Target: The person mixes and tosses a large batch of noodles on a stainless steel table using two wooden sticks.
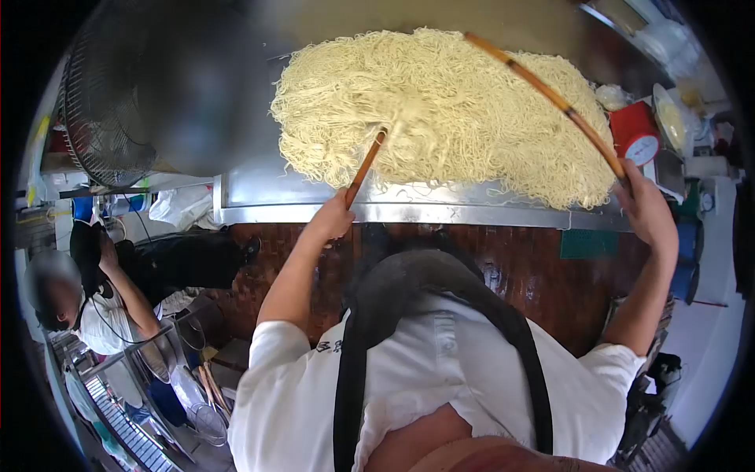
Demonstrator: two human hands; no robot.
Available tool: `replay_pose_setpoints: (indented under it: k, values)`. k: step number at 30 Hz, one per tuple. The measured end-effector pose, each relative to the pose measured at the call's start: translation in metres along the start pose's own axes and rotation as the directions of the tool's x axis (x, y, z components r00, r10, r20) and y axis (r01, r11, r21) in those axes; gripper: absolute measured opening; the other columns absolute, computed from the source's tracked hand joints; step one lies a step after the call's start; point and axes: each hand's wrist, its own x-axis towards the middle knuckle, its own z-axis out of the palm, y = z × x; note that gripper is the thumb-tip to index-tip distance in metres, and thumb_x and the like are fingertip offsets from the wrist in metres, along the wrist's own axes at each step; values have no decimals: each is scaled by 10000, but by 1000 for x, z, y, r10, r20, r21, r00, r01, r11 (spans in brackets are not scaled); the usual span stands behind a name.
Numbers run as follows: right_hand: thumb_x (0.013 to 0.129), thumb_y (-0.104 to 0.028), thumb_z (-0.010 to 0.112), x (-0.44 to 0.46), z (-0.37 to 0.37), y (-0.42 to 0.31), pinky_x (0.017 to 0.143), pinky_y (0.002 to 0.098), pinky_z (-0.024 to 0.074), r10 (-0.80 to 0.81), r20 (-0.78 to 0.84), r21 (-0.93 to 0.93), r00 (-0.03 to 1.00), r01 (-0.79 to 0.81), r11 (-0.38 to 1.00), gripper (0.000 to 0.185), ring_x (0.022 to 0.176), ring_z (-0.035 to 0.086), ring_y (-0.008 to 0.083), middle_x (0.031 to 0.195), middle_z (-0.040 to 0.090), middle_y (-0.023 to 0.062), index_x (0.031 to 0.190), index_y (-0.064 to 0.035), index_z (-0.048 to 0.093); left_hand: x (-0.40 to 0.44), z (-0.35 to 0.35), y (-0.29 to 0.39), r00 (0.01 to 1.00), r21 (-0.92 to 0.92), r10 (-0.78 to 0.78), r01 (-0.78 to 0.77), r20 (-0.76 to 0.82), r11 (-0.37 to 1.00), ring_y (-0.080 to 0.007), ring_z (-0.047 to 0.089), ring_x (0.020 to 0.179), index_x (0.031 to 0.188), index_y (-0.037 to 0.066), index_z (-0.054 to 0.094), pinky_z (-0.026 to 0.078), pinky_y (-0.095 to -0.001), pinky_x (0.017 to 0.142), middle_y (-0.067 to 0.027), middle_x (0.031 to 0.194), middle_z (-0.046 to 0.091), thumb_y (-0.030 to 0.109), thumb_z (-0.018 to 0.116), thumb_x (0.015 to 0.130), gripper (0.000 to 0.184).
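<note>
A broad heap of pale yellow noodles (472,118) lies spread over a steel worktop (267,193). My left hand (334,216) is closed around a short-looking wooden stick (368,167), whose far end is hidden in the noodles left of the middle. At the right, my right hand (646,206) grips a long bamboo stick (550,93) with dark bands. That stick slants up and left across the heap, its tip near the far edge of the noodles. Whether it touches them there I cannot tell.
A large fan (102,110) stands at the left, partly blurred. Another person (118,299) is at the lower left, near a rack (126,401) of utensils. A red scale-like device (634,134) and bags sit at the right end. The worktop's raised front edge (409,213) runs before me.
</note>
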Motion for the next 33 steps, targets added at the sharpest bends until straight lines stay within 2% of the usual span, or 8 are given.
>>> replay_pose_setpoints:
  k: [8,12,14,17,19,23,27,33]
  values:
    - [1008,-236,545,118,86,-70,807,534,481,-70,245,-4,967,74,997,296,941,649,447,981,670,273,1187,-2,507,-178,-158,-65,967,-116,-253,255,27,960,-319,649,1018,1403,56,510,494,-380,928,-208,1108,670,148,725,852,599]
    - [994,-246,521,238,222,-124,905,479,503,-24,417,146,909,-41,988,426,1018,660,416,1120,680,269,1298,53,513,-75,-88,-89,976,-46,-215,214,-31,976,-440,579,1218,1454,44,467,469,-481,1025,-296,1299,600,187,682,867,641]
    - [1006,-265,500,274,260,-163,871,480,523,-19,368,246,930,-77,966,458,958,676,382,1064,687,264,1319,70,496,-1,-30,-93,975,-12,-21,19,-222,1000,-487,570,1198,1461,-16,417,472,-493,1020,-350,1269,591,165,682,863,679]
    - [997,-281,554,310,319,-204,843,467,517,-210,140,424,968,133,896,418,904,664,377,1005,678,253,1235,60,518,99,-31,-75,987,-321,-108,64,-120,945,-419,675,953,1368,-35,463,533,-460,843,-265,1046,681,172,700,876,583]
    - [982,-283,576,296,312,-223,842,463,516,-206,133,542,970,103,834,387,911,664,385,998,673,260,1187,43,529,142,-42,-76,956,-451,72,-200,-286,870,-205,570,589,1307,-10,497,477,-375,542,-88,855,618,192,721,886,518]
    - [968,-278,598,236,255,-230,857,452,514,7,350,576,937,-221,787,347,940,662,384,985,660,265,1152,12,551,113,-50,-74,978,-612,43,-163,-206,774,-148,517,526,1318,2,488,439,-326,490,-32,796,564,166,706,898,500]
    - [989,-272,586,193,339,-232,761,424,532,-80,139,599,987,-20,800,355,865,671,301,966,674,199,1211,2,545,110,-11,-55,989,-537,31,-104,-142,837,-106,465,472,1319,5,476,394,-290,430,-10,718,499,133,674,919,464]
    - [980,-265,597,171,183,-231,909,419,513,20,172,624,985,-125,771,409,1049,657,304,1147,683,231,1289,1,565,34,-98,4,998,-620,38,-57,-43,782,-125,485,485,1412,24,433,400,-295,438,-117,1111,646,131,669,903,571]
